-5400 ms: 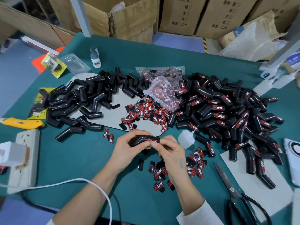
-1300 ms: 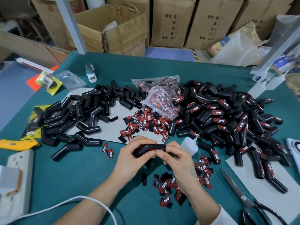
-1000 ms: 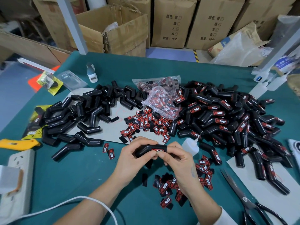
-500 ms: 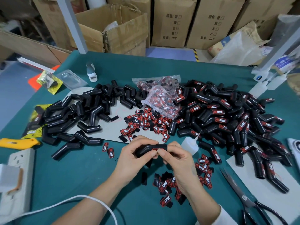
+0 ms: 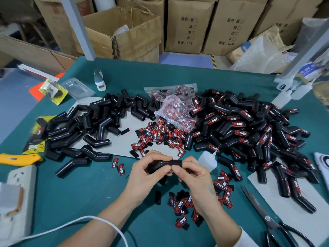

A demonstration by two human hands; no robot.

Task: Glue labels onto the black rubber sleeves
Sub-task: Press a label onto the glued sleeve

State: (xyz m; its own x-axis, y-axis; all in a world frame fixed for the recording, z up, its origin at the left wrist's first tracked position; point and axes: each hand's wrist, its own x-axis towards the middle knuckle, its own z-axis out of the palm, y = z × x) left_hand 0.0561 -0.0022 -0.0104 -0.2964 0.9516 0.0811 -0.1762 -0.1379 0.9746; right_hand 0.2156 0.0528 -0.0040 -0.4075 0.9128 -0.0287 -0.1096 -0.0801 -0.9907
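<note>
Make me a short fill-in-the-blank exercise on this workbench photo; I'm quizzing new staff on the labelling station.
1. Both hands, the left hand and the right hand, hold one black rubber ____.
2. The sleeves already labelled lie in the pile on the person's ____ side.
3. The scissors lie near the table's ____ corner closest to the person.
4. The utility knife at the left edge is ____ in colour.

Missing words: sleeve; right; right; yellow

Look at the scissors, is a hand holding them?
No, the scissors lie on the table by themselves, while the left hand and right hand both hold one black rubber sleeve.
</note>
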